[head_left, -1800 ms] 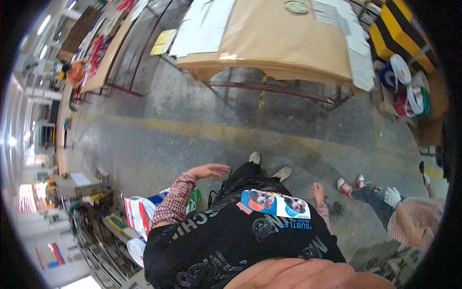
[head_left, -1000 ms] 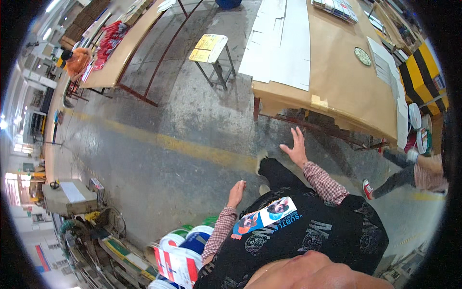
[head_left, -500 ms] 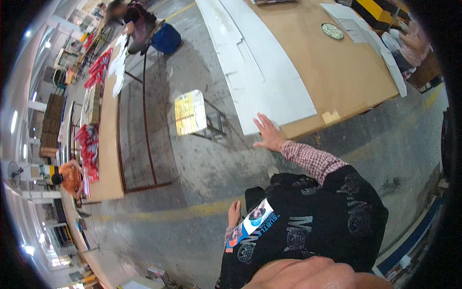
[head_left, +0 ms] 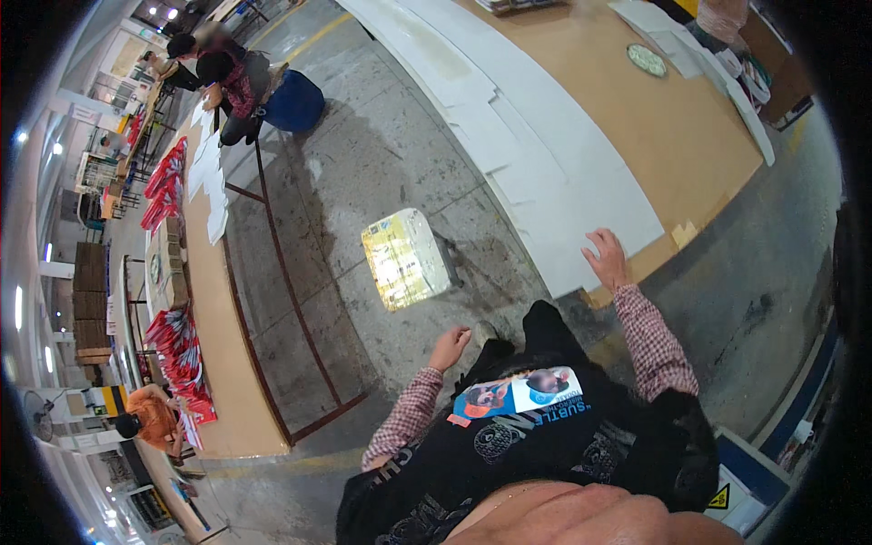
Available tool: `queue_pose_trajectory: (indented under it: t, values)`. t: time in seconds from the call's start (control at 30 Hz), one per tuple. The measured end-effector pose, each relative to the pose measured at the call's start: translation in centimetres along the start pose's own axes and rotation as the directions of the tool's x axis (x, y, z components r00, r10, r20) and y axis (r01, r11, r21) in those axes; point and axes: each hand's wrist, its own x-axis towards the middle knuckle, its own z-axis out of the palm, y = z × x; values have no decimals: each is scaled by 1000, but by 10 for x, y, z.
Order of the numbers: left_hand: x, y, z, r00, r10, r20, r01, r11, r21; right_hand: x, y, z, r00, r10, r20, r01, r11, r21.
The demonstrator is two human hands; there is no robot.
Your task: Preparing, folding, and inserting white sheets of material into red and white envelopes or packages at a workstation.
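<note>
My right hand (head_left: 607, 259) is spread open, reaching over the near edge of a long brown worktable (head_left: 677, 136), just above the end of the white sheets (head_left: 536, 154) laid along it. It holds nothing. My left hand (head_left: 450, 347) hangs loosely curled at my side above the concrete floor, empty. Just ahead of it stands a small stool (head_left: 406, 259) with a yellow and white printed top. Both sleeves are red checked under a black top.
A second long brown table (head_left: 213, 363) with red items and white sheets runs along the left. People work at its far end beside a blue drum (head_left: 292, 102). A round green plate (head_left: 646, 60) lies on the right table. A blue edge (head_left: 799, 400) borders the right.
The view has swung round from one table toward the one with white sheets. My right hand has moved along the table's near edge and my left arm has dropped to my side.
</note>
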Motion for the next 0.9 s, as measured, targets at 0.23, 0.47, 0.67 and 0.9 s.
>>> queue_pose_trajectory:
  t: [0.23, 0.47, 0.67, 0.9]
  values:
    - [94, 39, -24, 923, 340, 180, -354, 934, 50, 8, 12, 31, 983, 183, -10, -183, 972, -147]
    - [122, 103, -32, 819, 398, 413, -374, 917, -141, 10, 7, 34, 942, 335, 18, -324, 922, -213]
    - [166, 156, -37, 577, 496, 649, -588, 804, -92, 18, 3, 38, 885, 466, -1, -457, 867, -200]
    - [244, 261, -55, 279, 606, 745, -878, 475, -57, 23, -16, 44, 851, 491, -186, -514, 852, -102]
